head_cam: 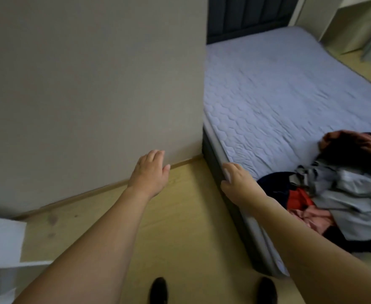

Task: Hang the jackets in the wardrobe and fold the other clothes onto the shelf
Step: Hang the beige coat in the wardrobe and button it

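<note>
A heap of clothes (342, 194) lies on the near right part of the bed (278, 88): a grey garment on top, dark, red and pink pieces beneath, a dark brown piece (355, 148) behind. My left hand (150, 172) is stretched out in front of the beige wall, fingers loose and holding nothing. My right hand (237, 183) reaches over the bed's near edge, just left of the heap, fingers relaxed and holding nothing. No wardrobe interior or hanger is in view.
A beige wall (81, 84) fills the left half. The light wooden floor (180, 227) runs between wall and bed. A white furniture corner (2, 242) sits at the lower left. My dark shoes (158, 290) show at the bottom. Pale furniture (344, 23) stands behind the bed.
</note>
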Motion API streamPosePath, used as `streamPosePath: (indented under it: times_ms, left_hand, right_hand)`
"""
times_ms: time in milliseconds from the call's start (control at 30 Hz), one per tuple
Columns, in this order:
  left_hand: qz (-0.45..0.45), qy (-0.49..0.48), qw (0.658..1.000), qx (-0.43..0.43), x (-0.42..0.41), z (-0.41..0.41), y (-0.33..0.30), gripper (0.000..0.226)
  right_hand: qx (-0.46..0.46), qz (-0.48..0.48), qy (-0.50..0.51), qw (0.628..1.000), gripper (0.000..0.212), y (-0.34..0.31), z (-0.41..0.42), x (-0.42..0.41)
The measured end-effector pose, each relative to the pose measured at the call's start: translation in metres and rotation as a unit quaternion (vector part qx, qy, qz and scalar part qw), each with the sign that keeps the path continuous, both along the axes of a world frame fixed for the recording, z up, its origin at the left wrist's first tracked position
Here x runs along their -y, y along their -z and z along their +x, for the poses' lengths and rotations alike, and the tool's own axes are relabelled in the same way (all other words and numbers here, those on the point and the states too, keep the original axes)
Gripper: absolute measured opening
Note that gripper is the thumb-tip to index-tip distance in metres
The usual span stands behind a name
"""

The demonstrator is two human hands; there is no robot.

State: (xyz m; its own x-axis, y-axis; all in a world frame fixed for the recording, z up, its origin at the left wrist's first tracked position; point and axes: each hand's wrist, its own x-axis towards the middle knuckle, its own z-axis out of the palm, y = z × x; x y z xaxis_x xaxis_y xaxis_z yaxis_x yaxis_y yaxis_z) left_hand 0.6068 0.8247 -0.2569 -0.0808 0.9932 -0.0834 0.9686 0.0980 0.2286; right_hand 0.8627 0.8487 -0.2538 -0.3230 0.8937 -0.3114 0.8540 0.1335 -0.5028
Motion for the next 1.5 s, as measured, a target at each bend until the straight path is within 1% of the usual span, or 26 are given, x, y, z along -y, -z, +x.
streamPosePath:
  times_ms: [133, 233, 467, 567, 667, 767, 867, 967, 1067, 1233, 1400, 1500]
  left_hand:
    - [-0.003, -0.008, 1.000, 0.020, -0.029, 0.124, 0.013, 0.053]
    - [-0.027, 0.001, 0.999, 0.021, -0.038, 0.202, 0.024, 0.052]
    - [-0.069, 0.030, 0.997, 0.024, -0.080, 0.340, 0.056, 0.051]
    - [-0.073, 0.014, 0.996, 0.044, -0.102, 0.408, 0.063, 0.049]
    - [-0.090, 0.026, 0.995, 0.045, -0.124, 0.482, 0.076, 0.048]
    - [-0.095, -0.013, 0.993, 0.062, -0.146, 0.561, 0.084, 0.047]
    - [-0.110, -0.018, 0.990, 0.081, -0.165, 0.641, 0.082, 0.050]
    - [-0.117, 0.014, 0.991, 0.067, -0.180, 0.700, 0.072, 0.050]
    - [-0.115, -0.008, 0.991, 0.075, -0.205, 0.750, 0.062, 0.052]
    - [-0.111, 0.017, 0.991, 0.079, -0.255, 0.845, 0.067, 0.054]
    - [-0.112, 0.020, 0.990, 0.082, -0.309, 0.962, 0.087, 0.052]
    - [-0.116, 0.007, 0.989, 0.087, -0.344, 1.032, 0.109, 0.052]
  right_hand:
    - [0.005, -0.017, 0.016, 1.000, 0.057, 0.012, 0.124, -0.024]
    - [0.009, -0.028, 0.030, 0.999, 0.055, 0.017, 0.204, -0.039]
    - [0.008, -0.042, 0.084, 0.996, 0.056, 0.040, 0.350, -0.070]
    - [0.014, -0.052, 0.095, 0.994, 0.055, 0.055, 0.424, -0.088]
    - [0.015, -0.081, 0.096, 0.992, 0.059, 0.067, 0.502, -0.109]
    - [-0.006, -0.099, 0.092, 0.991, 0.058, 0.077, 0.582, -0.135]
    - [-0.012, -0.111, 0.094, 0.989, 0.057, 0.078, 0.659, -0.157]
    - [-0.010, -0.108, 0.097, 0.989, 0.056, 0.068, 0.714, -0.176]
    - [-0.006, -0.108, 0.075, 0.991, 0.058, 0.056, 0.759, -0.203]
    - [-0.019, -0.055, 0.086, 0.995, 0.054, 0.054, 0.836, -0.242]
    - [-0.019, -0.073, 0.104, 0.992, 0.055, 0.085, 0.956, -0.290]
    - [-0.034, -0.091, 0.127, 0.987, 0.047, 0.117, 1.038, -0.328]
